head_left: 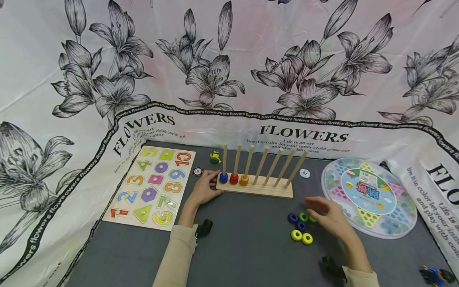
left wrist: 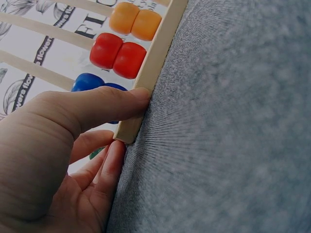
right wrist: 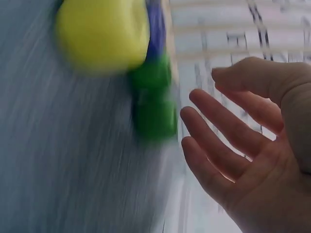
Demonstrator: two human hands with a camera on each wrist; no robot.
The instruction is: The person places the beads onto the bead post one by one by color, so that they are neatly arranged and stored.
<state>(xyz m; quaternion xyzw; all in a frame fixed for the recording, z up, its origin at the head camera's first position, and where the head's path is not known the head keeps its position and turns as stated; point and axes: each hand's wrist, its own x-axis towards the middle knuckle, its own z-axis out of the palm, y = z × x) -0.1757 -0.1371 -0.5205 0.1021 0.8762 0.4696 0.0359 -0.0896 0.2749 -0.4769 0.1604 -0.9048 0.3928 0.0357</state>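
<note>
My left hand (head_left: 203, 190) grips the left end of a wooden peg stand (head_left: 267, 188), thumb on its front edge and fingers round the end. Blue rings (head_left: 223, 178), red rings (left wrist: 106, 51) and orange rings (left wrist: 124, 18) sit in pairs on the three leftmost pegs; the other pegs are bare. Over the loose rings at the right hovers my right hand (head_left: 330, 217), fingers spread and holding nothing. Those include dark blue rings (head_left: 293, 217), green rings (head_left: 303, 217) and yellow rings (head_left: 306, 238). One green ring is partly hidden by the hand.
A number and shape puzzle board (head_left: 150, 187) lies at the left. At the right is a round clear-lidded game box (head_left: 369, 197). Behind the stand are a small yellow-green toy (head_left: 215, 157) and a white token (head_left: 304, 173). A toy figure (head_left: 435, 276) lies at the near right corner.
</note>
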